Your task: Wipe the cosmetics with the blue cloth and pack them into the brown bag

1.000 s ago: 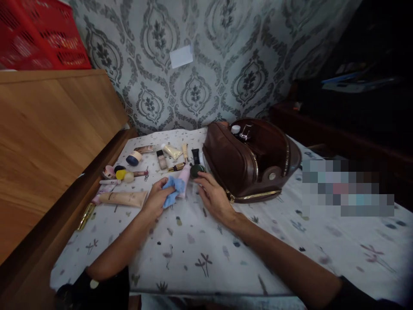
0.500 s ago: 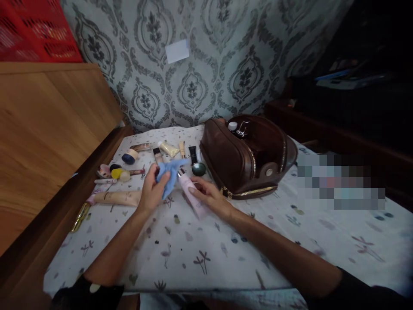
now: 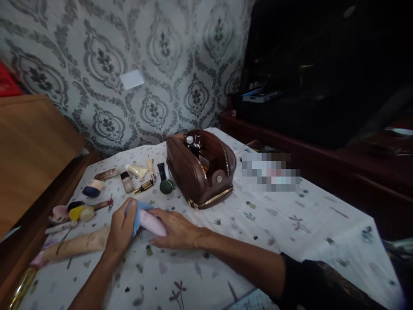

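My right hand point(image 3: 177, 229) is wrapped round a pale pink tube point(image 3: 152, 223), which lies slanted above the tablecloth. In my left hand point(image 3: 121, 226) is a blue cloth point(image 3: 138, 212), pressed against the tube's far end and hiding its cap. A dark green round compact or lid point(image 3: 166, 186) lies just beyond my hands, by a black tube point(image 3: 161, 170). Left of my left hand rests a large beige tube point(image 3: 77, 244). The open brown leather toiletry bag point(image 3: 183, 170) stands behind my right hand, with a white-capped bottle point(image 3: 189, 140) and other bottles inside.
Several cosmetics lie on the left, among them a foundation bottle point(image 3: 127, 182), a cream tube point(image 3: 137, 171), a blue-based jar point(image 3: 93, 188) and a yellow sponge point(image 3: 75, 212). A wooden cabinet point(image 3: 35, 146) borders the left side. A dark red ledge point(image 3: 309, 168) runs along the right.
My right hand has taken up the pink tube, and my left hand has brought the blue cloth onto its capped end. The view has swung to the right.
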The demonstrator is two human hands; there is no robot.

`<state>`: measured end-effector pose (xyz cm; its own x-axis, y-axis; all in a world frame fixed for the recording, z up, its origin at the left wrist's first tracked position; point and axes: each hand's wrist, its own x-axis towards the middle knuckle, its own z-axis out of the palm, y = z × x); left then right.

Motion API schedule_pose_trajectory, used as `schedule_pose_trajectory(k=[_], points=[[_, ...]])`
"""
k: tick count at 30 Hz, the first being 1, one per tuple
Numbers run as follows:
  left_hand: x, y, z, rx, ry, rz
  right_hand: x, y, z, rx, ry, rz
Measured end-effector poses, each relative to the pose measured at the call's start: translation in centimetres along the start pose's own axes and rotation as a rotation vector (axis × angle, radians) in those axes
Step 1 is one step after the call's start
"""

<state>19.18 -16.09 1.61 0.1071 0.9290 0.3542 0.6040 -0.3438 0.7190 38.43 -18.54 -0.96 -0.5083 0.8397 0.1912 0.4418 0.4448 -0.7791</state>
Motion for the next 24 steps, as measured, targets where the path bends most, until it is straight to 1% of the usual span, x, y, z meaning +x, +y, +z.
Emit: schedule_pose_trajectory(k=[2,5,8,10,13,16,24], points=[[0.3,-0.6,-0.2,-0.008,0.04,-0.044,-0.3,-0.2,0.1,-0.015,0.02,0.007],[1.0,-1.5,-0.1,-0.017,0.073,-0.099,-0.5,-0.2,0.3,0.004,0.065,0.065],[1.6,-1.7,0.3,-0.038,0.08,-0.129,-0.3,0.2,0.2,0.131,0.123,0.092],[1.8,-1.8,0.6,-0.086,0.079,-0.136,0.0,0.6,0.1,0.251,0.137,0.107],[1.9,-2.1,0.9,-0.176,0.073,-0.177,0.3,1.1,0.0,0.402,0.113,0.1],[1.7,-2.5,0.9,-0.215,0.073,-0.2,0.4,1.2,-0.1,0.468,0.074,0.11],[1.1,-3.1,0.5,-0.24,0.064,-0.158,0.3,0.9,-0.1,0.607,0.008,0.104]])
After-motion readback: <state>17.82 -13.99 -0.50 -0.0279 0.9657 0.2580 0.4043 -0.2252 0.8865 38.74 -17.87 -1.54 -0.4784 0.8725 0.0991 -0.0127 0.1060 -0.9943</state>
